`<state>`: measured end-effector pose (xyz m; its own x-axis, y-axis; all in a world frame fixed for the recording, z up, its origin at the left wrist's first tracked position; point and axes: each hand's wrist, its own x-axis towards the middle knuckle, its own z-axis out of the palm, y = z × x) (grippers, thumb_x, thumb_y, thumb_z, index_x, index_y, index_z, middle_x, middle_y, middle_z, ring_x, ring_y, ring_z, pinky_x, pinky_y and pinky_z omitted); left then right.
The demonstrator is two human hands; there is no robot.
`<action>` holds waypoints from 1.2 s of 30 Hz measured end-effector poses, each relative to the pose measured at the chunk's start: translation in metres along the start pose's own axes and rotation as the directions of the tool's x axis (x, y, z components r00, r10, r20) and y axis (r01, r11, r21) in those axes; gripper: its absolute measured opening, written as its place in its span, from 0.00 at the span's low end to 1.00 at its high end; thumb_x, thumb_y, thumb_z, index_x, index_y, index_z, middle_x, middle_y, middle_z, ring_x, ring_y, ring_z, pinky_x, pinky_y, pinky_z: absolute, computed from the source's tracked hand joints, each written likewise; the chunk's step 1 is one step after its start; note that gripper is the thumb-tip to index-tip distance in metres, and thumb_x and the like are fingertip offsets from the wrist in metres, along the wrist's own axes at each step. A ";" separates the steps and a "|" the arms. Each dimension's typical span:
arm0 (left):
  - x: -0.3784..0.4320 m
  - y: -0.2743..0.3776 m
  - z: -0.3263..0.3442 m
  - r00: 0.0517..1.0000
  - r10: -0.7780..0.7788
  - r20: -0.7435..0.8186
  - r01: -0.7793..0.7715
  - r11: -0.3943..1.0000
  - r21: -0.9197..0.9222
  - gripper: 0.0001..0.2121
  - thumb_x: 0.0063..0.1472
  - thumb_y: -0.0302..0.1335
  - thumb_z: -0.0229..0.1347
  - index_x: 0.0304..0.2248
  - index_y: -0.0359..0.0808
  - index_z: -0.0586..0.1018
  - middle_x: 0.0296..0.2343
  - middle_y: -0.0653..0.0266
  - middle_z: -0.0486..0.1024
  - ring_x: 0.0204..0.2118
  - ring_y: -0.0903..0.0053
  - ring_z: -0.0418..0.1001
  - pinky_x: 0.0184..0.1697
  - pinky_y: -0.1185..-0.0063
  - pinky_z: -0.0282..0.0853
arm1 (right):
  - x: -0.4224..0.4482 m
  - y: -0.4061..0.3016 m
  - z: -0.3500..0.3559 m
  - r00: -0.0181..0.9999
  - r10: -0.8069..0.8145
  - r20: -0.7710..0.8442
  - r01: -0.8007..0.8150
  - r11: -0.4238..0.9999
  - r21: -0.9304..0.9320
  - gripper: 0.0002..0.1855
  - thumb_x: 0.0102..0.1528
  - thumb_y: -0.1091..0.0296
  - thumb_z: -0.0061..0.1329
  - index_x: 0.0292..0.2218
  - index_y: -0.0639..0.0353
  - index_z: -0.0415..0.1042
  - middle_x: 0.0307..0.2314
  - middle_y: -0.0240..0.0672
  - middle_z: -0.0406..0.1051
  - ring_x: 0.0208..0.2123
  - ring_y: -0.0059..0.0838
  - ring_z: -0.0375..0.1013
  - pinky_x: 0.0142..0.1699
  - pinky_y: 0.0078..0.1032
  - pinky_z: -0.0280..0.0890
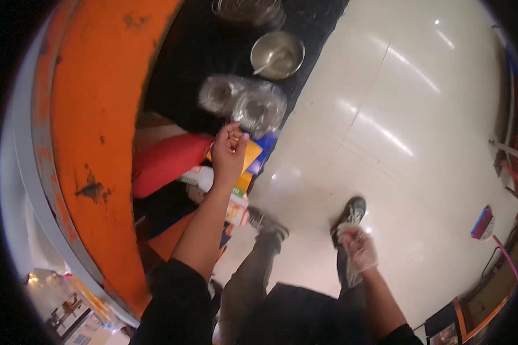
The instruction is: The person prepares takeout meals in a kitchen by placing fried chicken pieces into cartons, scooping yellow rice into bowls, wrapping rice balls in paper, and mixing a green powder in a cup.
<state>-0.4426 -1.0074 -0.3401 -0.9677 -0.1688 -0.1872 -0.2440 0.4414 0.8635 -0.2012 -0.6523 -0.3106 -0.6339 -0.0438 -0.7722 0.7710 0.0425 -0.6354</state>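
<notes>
My bare left hand [229, 151] is stretched over a low black surface, fingers curled. Its fingertips are at the near edge of a clear plastic clamshell container [259, 108]; whether they touch or grip it cannot be told. Another clear container [220, 92] lies against that one on the left. Under and beside the hand are a yellow packet [254, 151], a blue packet [265, 151] and a white bottle [203, 177]. My right hand [358, 250], in a clear disposable plastic glove, hangs over the floor near my shoe with fingers bent. Blur hides whether it holds anything.
Beyond the containers a metal bowl [278, 56] holds a spoon, with more clear plastic ware [250, 10] farther off. A red bag-like item [172, 161] lies left. A worn orange counter edge [99, 142] borders the left side. A broom head [483, 224] stands at right on the glossy floor [371, 142].
</notes>
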 end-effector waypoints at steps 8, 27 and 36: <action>-0.097 -0.090 -0.105 0.903 -0.275 -0.330 0.343 0.924 0.169 0.14 0.64 0.30 0.57 0.45 0.31 0.74 0.29 0.68 0.72 0.27 0.84 0.70 0.31 0.83 0.68 | -0.003 0.010 -0.022 0.999 0.036 -0.014 -0.032 0.977 0.213 0.14 0.61 0.69 0.49 0.46 0.68 0.70 0.37 0.36 0.74 0.39 0.24 0.73 0.49 0.24 0.68; -0.359 -0.138 -0.152 0.789 -0.611 -0.058 0.613 0.779 0.132 0.15 0.61 0.28 0.59 0.46 0.34 0.74 0.37 0.60 0.77 0.40 0.74 0.76 0.44 0.76 0.71 | 0.000 -0.032 0.021 0.937 0.201 0.287 -0.187 0.979 -0.076 0.13 0.61 0.71 0.50 0.46 0.68 0.70 0.36 0.35 0.73 0.39 0.24 0.72 0.47 0.22 0.67; -0.707 -0.079 0.036 0.508 -0.779 0.366 0.811 0.576 0.100 0.33 0.64 0.47 0.53 0.59 0.31 0.63 0.57 0.42 0.62 0.59 0.56 0.63 0.62 0.67 0.59 | 0.043 -0.066 0.024 0.856 -0.083 0.510 0.345 0.826 -0.445 0.14 0.62 0.64 0.51 0.45 0.63 0.71 0.32 0.31 0.76 0.32 0.19 0.74 0.37 0.18 0.66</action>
<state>0.2587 -0.8917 -0.2932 -0.3248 -0.1069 -0.9397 -0.9320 0.2050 0.2988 -0.2778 -0.6811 -0.3015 -0.5756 -0.5505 -0.6047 0.3911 0.4641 -0.7948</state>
